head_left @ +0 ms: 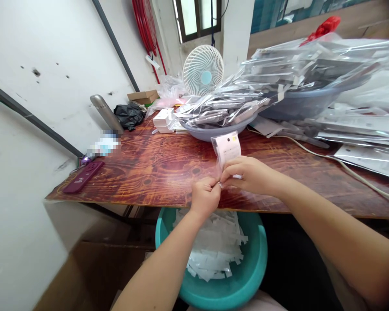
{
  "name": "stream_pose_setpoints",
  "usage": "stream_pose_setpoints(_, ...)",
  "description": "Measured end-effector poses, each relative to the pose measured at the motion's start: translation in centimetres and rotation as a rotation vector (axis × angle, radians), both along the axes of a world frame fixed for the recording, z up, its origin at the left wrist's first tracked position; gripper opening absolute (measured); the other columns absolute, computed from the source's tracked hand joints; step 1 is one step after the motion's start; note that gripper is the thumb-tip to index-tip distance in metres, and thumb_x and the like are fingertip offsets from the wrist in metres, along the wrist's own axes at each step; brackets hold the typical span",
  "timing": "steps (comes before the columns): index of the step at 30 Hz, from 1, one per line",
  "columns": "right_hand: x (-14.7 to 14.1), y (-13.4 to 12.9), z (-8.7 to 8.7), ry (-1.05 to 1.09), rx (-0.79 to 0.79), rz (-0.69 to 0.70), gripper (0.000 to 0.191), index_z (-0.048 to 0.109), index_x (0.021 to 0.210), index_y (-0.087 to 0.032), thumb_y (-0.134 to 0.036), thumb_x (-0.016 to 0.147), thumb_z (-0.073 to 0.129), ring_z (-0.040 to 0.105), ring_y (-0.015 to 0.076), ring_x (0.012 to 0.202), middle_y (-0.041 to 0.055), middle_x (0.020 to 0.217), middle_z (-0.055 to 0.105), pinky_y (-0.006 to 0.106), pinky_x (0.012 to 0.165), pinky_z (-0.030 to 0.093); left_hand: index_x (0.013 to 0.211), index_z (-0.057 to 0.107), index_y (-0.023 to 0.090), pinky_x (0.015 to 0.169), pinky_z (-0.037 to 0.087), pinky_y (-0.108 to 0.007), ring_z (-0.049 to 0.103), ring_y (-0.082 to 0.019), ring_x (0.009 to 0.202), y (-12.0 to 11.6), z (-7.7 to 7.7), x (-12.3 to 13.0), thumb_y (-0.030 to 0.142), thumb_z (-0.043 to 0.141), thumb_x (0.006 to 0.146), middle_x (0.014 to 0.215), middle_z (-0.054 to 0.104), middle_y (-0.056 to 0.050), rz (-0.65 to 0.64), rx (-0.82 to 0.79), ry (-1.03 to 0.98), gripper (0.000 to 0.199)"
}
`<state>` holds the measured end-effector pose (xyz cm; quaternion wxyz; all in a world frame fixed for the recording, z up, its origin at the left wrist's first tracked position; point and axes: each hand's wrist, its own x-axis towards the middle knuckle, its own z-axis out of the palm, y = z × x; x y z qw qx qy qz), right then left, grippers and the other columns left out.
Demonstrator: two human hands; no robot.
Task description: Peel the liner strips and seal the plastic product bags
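Note:
A clear plastic packet with a pale printed card stands upright above the front of the table, between my hands. My right hand is closed on its lower part, the fingers covering some of the card. My left hand is closed in a pinch at the packet's bottom edge, its fingertips meeting those of my right hand. Exactly what the left fingertips grip is too small to make out. Below my hands sits a teal basin holding many whitish strips.
Clear packets fill a shallow basin and a larger grey-blue basin at the back. More packets lie at right, beside a pale cable. A white fan stands behind; a maroon power strip lies at left.

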<state>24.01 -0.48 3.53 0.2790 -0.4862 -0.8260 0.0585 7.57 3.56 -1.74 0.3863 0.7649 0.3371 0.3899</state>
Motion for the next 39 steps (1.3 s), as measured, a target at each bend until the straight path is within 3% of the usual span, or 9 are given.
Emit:
stream_pose_setpoints(11, -0.7, 1.0, 1.1, -0.223, 0.066, 0.138, 0.015, 0.06, 0.064, -0.016, -0.003, 0.069, 0.056, 0.05, 0.015, 0.073, 0.0026, 0.071, 0.056, 0.027, 0.066, 0.035, 0.054, 0.056, 0.019, 0.058, 0.034, -0.024, 0.047, -0.013, 0.057, -0.1, -0.1, 0.0, 0.013, 0.048, 0.078, 0.056, 0.053, 0.001, 0.033, 0.078, 0.048, 0.026)
stream_pose_setpoints(18, -0.2, 0.5, 0.5, -0.08, -0.011, 0.152, 0.012, 0.059, 0.071, -0.015, -0.007, 0.078, 0.053, 0.047, 0.0144, 0.075, 0.0044, 0.079, 0.051, 0.027, 0.068, 0.038, 0.056, 0.06, 0.019, 0.057, 0.035, -0.023, 0.048, -0.013, 0.057, -0.2, -0.1, 0.0, 0.015, 0.049, 0.079, 0.056, 0.054, 0.001, 0.022, 0.067, 0.026, 0.025)
stream_pose_setpoints(23, 0.4, -0.8, 0.0, 0.253, -0.131, 0.144, 0.013, 0.058, 0.076, -0.017, -0.007, 0.081, 0.05, 0.051, 0.0134, 0.078, 0.004, 0.085, 0.053, 0.028, 0.072, 0.043, 0.064, 0.068, 0.018, 0.061, 0.04, -0.023, 0.055, -0.013, 0.061, -0.3, 0.0, 0.0, 0.02, 0.053, 0.081, 0.06, 0.061, 0.0, 0.022, 0.044, -0.006, 0.023)
stream_pose_setpoints(26, 1.1, -2.8, 0.0, 0.57, -0.173, 0.061, 0.006, 0.056, 0.077, -0.019, -0.015, 0.081, 0.056, 0.057, 0.0151, 0.077, 0.0029, 0.082, 0.059, 0.03, 0.07, 0.046, 0.069, 0.072, 0.019, 0.067, 0.046, -0.024, 0.063, -0.016, 0.07, -0.3, 0.1, 0.1, 0.027, 0.058, 0.081, 0.068, 0.068, -0.002, 0.03, -0.11, -0.099, 0.02)
stream_pose_setpoints(30, 1.9, -6.6, 0.4, 1.085, 0.011, -0.078, 0.011, 0.057, 0.074, -0.023, -0.019, 0.076, 0.067, 0.059, 0.0142, 0.06, 0.001, 0.07, 0.061, 0.029, 0.055, 0.048, 0.079, 0.074, 0.017, 0.074, 0.054, -0.03, 0.069, -0.02, 0.075, -0.1, 0.0, 0.5, 0.029, 0.065, 0.076, 0.077, 0.073, -0.004, 0.037, -0.427, -0.317, 0.015)
stream_pose_setpoints(33, 0.9, -8.9, -0.2, 1.372, 0.071, 0.033, 0.018, 0.056, 0.068, -0.024, -0.024, 0.071, 0.074, 0.053, 0.0092, 0.041, -0.0034, 0.056, 0.054, 0.022, 0.039, 0.04, 0.076, 0.074, 0.016, 0.072, 0.056, -0.031, 0.07, -0.02, 0.072, 0.1, -0.2, 0.7, 0.029, 0.068, 0.074, 0.073, 0.073, -0.004, 0.066, -0.499, -0.375, 0.014)
stream_pose_setpoints(35, -0.8, -9.6, -1.4, 1.29, -0.205, 0.162, 0.013, 0.058, 0.071, -0.024, -0.024, 0.075, 0.07, 0.058, 0.0104, 0.043, -0.0016, 0.061, 0.061, 0.021, 0.039, 0.043, 0.075, 0.074, 0.016, 0.072, 0.057, -0.032, 0.07, -0.02, 0.07, 0.2, -0.3, 0.7, 0.029, 0.069, 0.073, 0.072, 0.073, -0.004, 0.054, -0.493, -0.396, 0.015)
stream_pose_setpoints(37, -3.0, -9.6, -3.0, 0.88, -0.581, 0.215, 0.007, 0.062, 0.074, -0.021, -0.018, 0.081, 0.06, 0.066, 0.015, 0.065, 0.0037, 0.076, 0.068, 0.025, 0.057, 0.051, 0.075, 0.074, 0.016, 0.071, 0.057, -0.032, 0.07, -0.02, 0.07, 0.2, -0.4, 0.6, 0.03, 0.07, 0.072, 0.072, 0.073, -0.004, 0.042, -0.473, -0.418, 0.015)
stream_pose_setpoints(39, -4.9, -9.2, -4.7, 0.462, -0.706, 0.216, 0.015, 0.065, 0.076, -0.02, -0.011, 0.081, 0.052, 0.066, 0.0171, 0.082, 0.0058, 0.089, 0.069, 0.029, 0.074, 0.05, 0.075, 0.074, 0.017, 0.07, 0.057, -0.031, 0.07, -0.02, 0.069, 0.2, -0.5, 0.5, 0.029, 0.07, 0.072, 0.072, 0.073, -0.004, 0.052, -0.446, -0.412, 0.013)
